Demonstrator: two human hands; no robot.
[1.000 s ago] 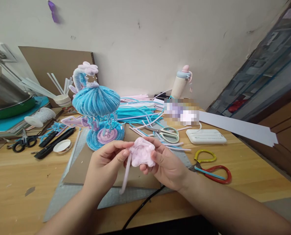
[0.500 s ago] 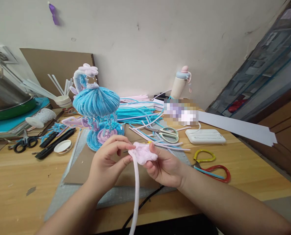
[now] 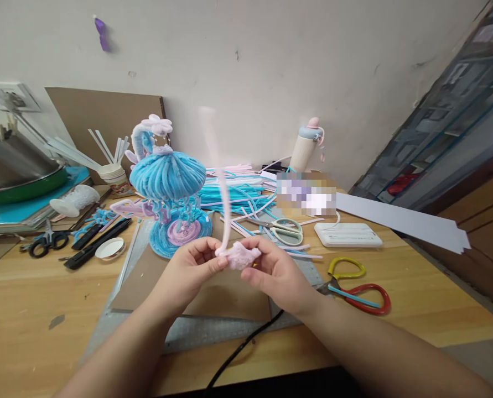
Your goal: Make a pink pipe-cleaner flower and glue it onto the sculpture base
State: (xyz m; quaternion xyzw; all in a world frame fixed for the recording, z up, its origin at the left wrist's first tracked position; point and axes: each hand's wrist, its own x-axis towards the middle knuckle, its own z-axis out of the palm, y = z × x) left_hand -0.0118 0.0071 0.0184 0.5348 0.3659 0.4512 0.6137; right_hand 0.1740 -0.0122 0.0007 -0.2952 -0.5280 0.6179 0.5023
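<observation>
Holding a small fuzzy pink piece [image 3: 241, 256] between them, both of my hands sit low in the middle of the view, just above the brown card sheet [image 3: 155, 287] on the wooden table [image 3: 30, 309]. My left hand [image 3: 188, 273] has its thumb and first fingers pinched shut on the left edge of the pink piece, and my right hand [image 3: 277, 273] has its fingertips closed on the right edge. A long pink fuzzy stem [image 3: 223, 204] comes out of the piece. Half a second ago that stem hung down toward me, past the table edge. Now it points up, and it looks blurry near its top. The pink piece also looks smaller and more squashed than it did a second ago, when it was a puffy star shape facing me. My hands have come a bit closer together and sit a little farther from me. Behind my hands stands the blue fuzzy mushroom model [image 3: 167, 182] on its round blue and pink base, in the same spot as before. Near my right hand lie the pale green scissors [image 3: 285, 229], and the red and yellow scissors [image 3: 354, 284] lie close to my right wrist; neither pair has moved. A pile of blue and pink fuzzy sticks [image 3: 233, 193] lies behind the model. A black cord [image 3: 242, 348] runs under my right arm toward me.
</observation>
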